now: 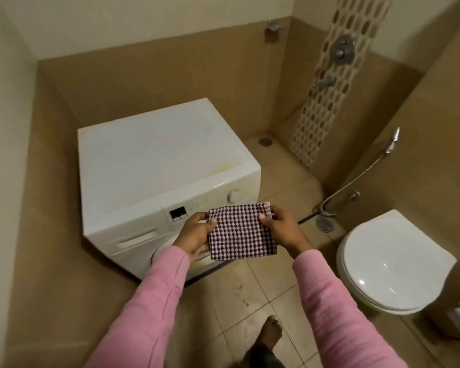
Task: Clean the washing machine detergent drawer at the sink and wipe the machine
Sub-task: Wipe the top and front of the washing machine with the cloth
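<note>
A white front-loading washing machine (154,160) stands in the corner against the tiled wall. Its detergent drawer (137,239) sits closed at the front left, with a small display and a round dial (233,195) to its right. In front of the machine I hold a folded checked cloth (241,231), purple and white. My left hand (195,232) pinches its left edge and my right hand (282,227) pinches its right edge, thumbs on top. The cloth hangs in the air over the machine's front, not touching it.
A white toilet (391,264) with its lid down stands at the right. A hand sprayer and hose (367,168) hang on the right wall. Shower taps (341,50) are on the far wall. Two floor drains (325,224) are set in the tiled floor. My bare foot (270,333) is below.
</note>
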